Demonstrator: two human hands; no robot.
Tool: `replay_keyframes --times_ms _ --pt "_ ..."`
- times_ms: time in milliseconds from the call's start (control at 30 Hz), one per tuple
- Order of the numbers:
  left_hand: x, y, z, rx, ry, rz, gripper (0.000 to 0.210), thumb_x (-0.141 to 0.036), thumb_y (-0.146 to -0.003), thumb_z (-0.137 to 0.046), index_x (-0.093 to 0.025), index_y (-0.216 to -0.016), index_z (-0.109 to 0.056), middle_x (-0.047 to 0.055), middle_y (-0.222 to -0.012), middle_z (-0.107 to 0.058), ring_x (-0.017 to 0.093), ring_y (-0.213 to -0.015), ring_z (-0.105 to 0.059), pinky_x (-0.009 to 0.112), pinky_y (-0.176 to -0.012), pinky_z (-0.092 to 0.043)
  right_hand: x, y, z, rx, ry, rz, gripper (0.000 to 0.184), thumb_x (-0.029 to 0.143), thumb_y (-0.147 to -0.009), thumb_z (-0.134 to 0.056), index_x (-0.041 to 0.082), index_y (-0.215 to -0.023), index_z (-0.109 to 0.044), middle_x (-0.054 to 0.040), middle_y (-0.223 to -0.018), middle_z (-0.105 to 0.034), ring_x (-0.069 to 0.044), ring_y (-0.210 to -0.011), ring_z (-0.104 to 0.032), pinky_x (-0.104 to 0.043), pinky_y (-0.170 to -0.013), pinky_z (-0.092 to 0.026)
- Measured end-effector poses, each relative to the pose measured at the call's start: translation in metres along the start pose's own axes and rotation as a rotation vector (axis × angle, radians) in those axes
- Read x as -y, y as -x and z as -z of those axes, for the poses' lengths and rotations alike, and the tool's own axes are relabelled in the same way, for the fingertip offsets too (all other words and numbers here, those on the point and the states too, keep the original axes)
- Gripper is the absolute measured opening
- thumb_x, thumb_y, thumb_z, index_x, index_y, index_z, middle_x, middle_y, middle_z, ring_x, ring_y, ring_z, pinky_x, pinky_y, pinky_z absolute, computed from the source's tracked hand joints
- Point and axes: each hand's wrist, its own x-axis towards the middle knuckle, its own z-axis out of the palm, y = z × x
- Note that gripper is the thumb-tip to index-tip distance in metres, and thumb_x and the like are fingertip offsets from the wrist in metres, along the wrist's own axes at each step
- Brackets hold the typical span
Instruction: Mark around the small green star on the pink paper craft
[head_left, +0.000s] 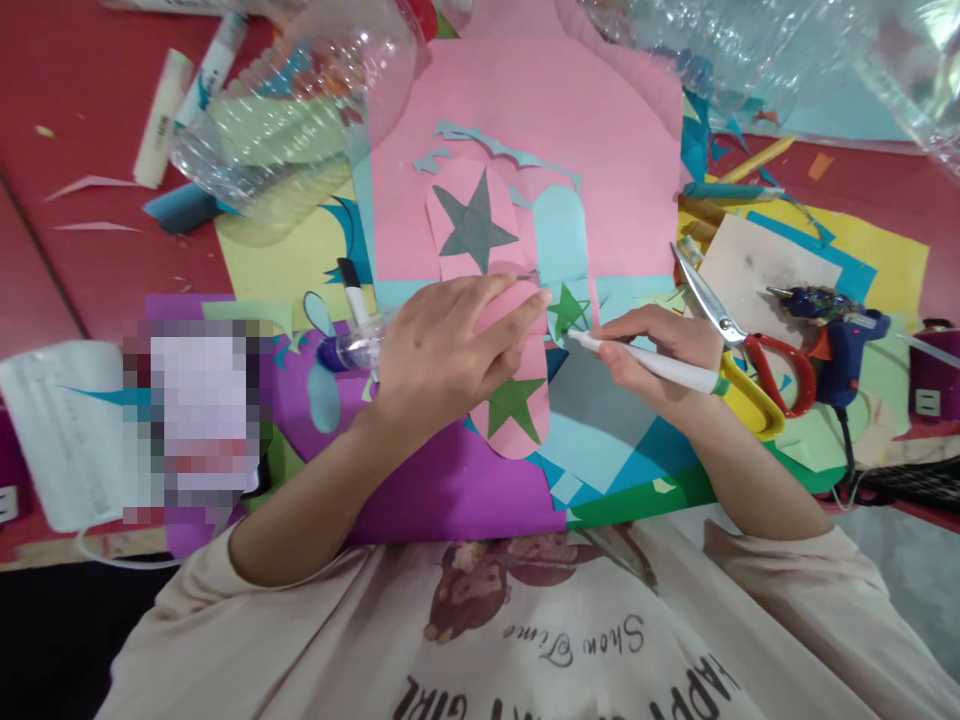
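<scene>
My left hand (450,345) presses flat on a pink oval paper cut-out (517,420) that carries a green star (514,405). My right hand (660,355) grips a white pen-like tool (645,362), its tip touching a small green star (568,312) beside the left fingertips. Above them lie another pink oval with a grey star (472,225) and a light-blue rounded piece (561,235), all on a large pink sheet (600,140). Purple paper (450,490) lies under my left wrist.
Scissors with red and yellow handles (750,350) and a blue glue gun (840,340) lie at right. Clear plastic bottles (292,120) sit at the top left, with glue sticks (161,115) beside them. A black marker (352,290) lies left of my hand. Coloured paper scraps cover the red table (67,200).
</scene>
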Motion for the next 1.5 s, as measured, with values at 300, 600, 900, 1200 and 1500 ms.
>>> replay_keyframes --times_ms 300,600,900,1200,1500 --pt "0.0001 0.0008 0.0 -0.031 -0.015 -0.022 0.036 -0.023 -0.093 -0.046 -0.032 -0.124 -0.061 0.005 -0.119 -0.069 0.025 -0.106 -0.065 0.039 -0.082 -0.054 0.001 -0.0001 0.0008 -0.032 0.004 -0.015 0.004 0.021 -0.083 -0.067 0.021 -0.086 -0.069 0.0042 -0.073 -0.071 -0.007 -0.059 -0.063 -0.018 -0.054 -0.05" --pt "0.0004 0.001 -0.0013 -0.038 -0.024 -0.026 0.036 -0.023 -0.092 -0.047 -0.031 -0.125 -0.06 0.005 -0.119 -0.069 0.024 -0.105 -0.065 0.038 -0.081 -0.054 0.0016 -0.0005 0.0016 -0.023 0.036 -0.03 0.004 0.024 -0.083 -0.067 0.022 -0.084 -0.07 0.0039 -0.072 -0.072 -0.008 -0.057 -0.063 -0.019 -0.052 -0.052" --pt "0.0006 0.0015 -0.0011 -0.031 0.009 -0.02 0.036 -0.023 -0.093 -0.046 -0.032 -0.125 -0.06 0.005 -0.119 -0.068 0.025 -0.106 -0.065 0.04 -0.083 -0.054 0.0002 0.0009 -0.0004 -0.029 -0.009 -0.038 0.01 0.02 -0.084 -0.067 0.022 -0.093 -0.069 0.0042 -0.078 -0.072 -0.008 -0.065 -0.067 -0.019 -0.059 -0.054" --pt "0.0002 0.002 -0.0009 -0.022 -0.025 -0.024 0.037 -0.022 -0.092 -0.047 -0.033 -0.125 -0.06 0.005 -0.121 -0.068 0.024 -0.107 -0.065 0.039 -0.084 -0.054 0.0008 0.0006 0.0036 -0.161 -0.03 -0.091 0.007 0.024 -0.083 -0.067 0.022 -0.088 -0.072 0.002 -0.071 -0.072 -0.012 -0.06 -0.067 -0.022 -0.053 -0.053" --pt "-0.0001 0.0023 -0.0008 -0.046 -0.036 -0.042 0.036 -0.021 -0.091 -0.048 -0.033 -0.123 -0.06 0.004 -0.119 -0.068 0.024 -0.105 -0.065 0.04 -0.082 -0.055 0.0 -0.0018 0.0038 -0.153 0.001 -0.089 0.008 0.026 -0.084 -0.066 0.021 -0.082 -0.071 0.0018 -0.066 -0.07 -0.011 -0.054 -0.064 -0.022 -0.048 -0.051"
